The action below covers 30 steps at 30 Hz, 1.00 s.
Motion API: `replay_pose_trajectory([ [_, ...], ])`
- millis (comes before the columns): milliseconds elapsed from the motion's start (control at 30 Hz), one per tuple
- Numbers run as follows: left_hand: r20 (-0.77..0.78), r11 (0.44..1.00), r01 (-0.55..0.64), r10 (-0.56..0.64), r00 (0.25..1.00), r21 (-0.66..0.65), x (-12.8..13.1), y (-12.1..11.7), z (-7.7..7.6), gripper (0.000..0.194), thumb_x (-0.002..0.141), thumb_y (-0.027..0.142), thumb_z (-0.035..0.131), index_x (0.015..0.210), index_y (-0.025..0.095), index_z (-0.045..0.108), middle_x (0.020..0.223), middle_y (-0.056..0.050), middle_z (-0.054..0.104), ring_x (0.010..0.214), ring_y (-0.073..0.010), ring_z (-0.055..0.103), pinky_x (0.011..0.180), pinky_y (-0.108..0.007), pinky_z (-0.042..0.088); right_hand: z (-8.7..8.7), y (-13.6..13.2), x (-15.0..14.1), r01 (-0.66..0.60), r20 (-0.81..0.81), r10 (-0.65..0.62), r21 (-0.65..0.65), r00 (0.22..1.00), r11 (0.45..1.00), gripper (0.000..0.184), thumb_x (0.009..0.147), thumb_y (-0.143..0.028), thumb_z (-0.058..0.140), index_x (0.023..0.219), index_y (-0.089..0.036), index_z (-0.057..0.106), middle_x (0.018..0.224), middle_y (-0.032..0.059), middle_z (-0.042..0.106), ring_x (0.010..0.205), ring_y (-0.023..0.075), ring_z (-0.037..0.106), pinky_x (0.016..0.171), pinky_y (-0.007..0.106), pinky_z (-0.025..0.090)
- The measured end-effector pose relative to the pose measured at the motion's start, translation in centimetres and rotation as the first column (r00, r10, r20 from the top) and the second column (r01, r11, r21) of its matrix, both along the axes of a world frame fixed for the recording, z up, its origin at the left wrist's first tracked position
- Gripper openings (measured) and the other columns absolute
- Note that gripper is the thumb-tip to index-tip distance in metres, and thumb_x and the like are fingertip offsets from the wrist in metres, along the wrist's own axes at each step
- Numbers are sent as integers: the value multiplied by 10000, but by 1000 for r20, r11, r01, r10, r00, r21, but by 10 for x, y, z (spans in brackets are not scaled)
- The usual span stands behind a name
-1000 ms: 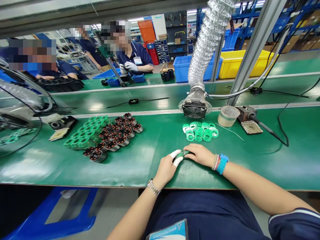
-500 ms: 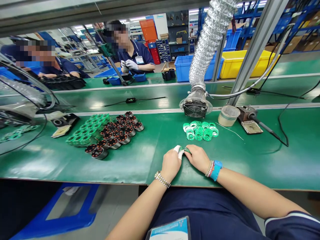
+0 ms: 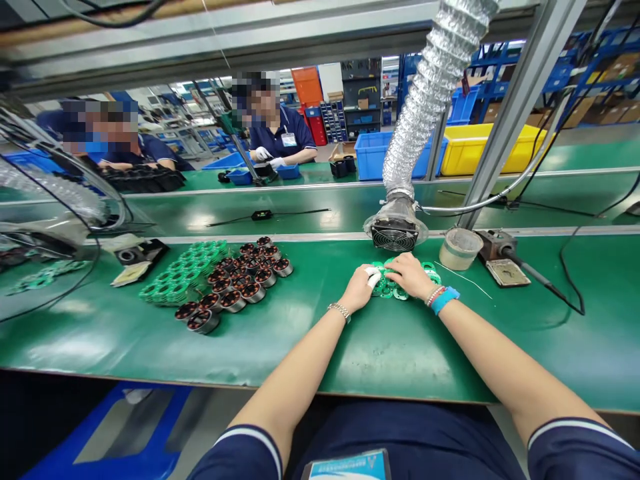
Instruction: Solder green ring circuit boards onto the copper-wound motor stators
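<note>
Close together at the pile of round green circuit boards (image 3: 385,288) are both my hands. My left hand (image 3: 360,288), with white coverings on its fingers, curls its fingertips around boards at the pile's left edge. My right hand (image 3: 411,275) reaches over the top of the pile, fingers bent down onto boards and pointing left. It hides the middle of the pile; some ring-shaped boards show below and to its right. How many boards lie between my fingers is hidden.
Left stand copper-wound motor stators (image 3: 233,301) and stacked green board panels (image 3: 173,280). A fan with a foil duct (image 3: 395,233) hangs just behind my hands. Right are a round tub (image 3: 459,248), solder wire (image 3: 465,277) and a soldering iron (image 3: 533,270). Two co-workers sit opposite.
Both hands have moved forward from near the table edge to the pile, taking along the small stack of green boards they held. The view has tilted slightly upward.
</note>
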<state>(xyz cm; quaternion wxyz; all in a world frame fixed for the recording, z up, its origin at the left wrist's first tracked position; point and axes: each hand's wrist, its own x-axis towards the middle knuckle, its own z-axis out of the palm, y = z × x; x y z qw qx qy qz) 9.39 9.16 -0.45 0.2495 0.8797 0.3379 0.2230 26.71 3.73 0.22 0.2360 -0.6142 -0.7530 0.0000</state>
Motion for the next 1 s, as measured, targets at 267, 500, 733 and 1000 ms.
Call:
replay_pose_trajectory([
  [267,-147,989,118,-104,984,90,-2,-15,-17,735,804,503,480,1392,149,219,1465,-155,221,1350,-314,168,1069,-530,173,-17,-22,-5,76,51,-76,-4,996,997,410,904,-355,414,1261,-158,458,1338,138,430,1268,307,309,1003,515,283],
  [500,-208,985,84,-52,977,149,7,-3,-19,811,782,500,513,1387,70,188,1460,-213,182,1352,-350,114,1067,-510,205,-21,-4,-13,84,-26,-85,-34,996,996,389,894,-351,438,1223,-151,491,1345,160,425,1252,304,358,1012,547,257],
  [733,-142,978,146,-125,982,151,6,1,-19,914,721,528,586,1402,112,140,1475,-200,129,1361,-334,77,1078,-497,203,2,-23,-2,137,-372,-102,68,922,988,299,840,-355,526,1085,-196,588,1265,99,521,1192,251,440,1042,456,284],
  [1000,-160,974,144,-116,980,173,-2,-7,-16,886,722,564,566,1407,187,150,1484,-152,144,1363,-335,72,1056,-548,199,-5,-100,94,625,-883,-265,40,386,779,310,801,-496,480,756,-189,462,607,-26,507,571,131,560,615,348,519],
])
